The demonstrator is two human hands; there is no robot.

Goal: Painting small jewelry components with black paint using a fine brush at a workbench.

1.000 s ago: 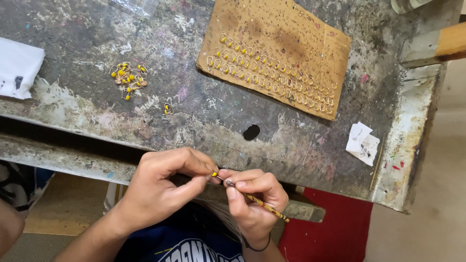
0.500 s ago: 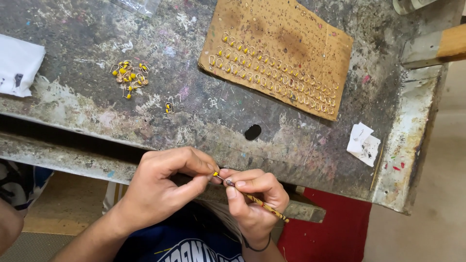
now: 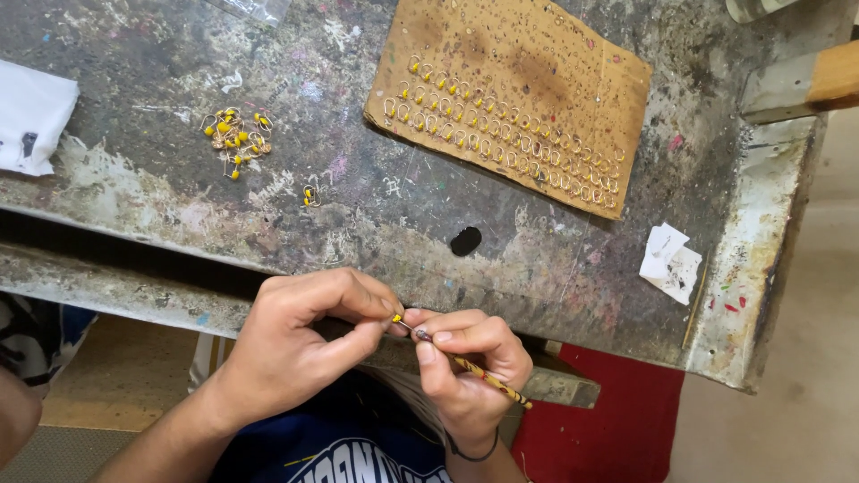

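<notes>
Head view: at 6 o'clock, below the counter [image 3: 537, 268] edge, the left hand [image 3: 286, 349] has its grip closed, thumb and forefinger pinching a tiny yellow bead [image 3: 396, 318]. Touching it, the right hand [image 3: 470, 367] has its grip closed around a thin striped stick [image 3: 483, 377]. At 10 o'clock lies a yellow bead pile [image 3: 235, 134]; at 1 o'clock, a brown cardboard sheet [image 3: 537, 63] carrying rows of small rings.

Only the view has crept slightly closer (hands [image 3: 376, 344] unmoved)

clear plastic bag [image 3: 255, 9] at bench's far edge
</notes>
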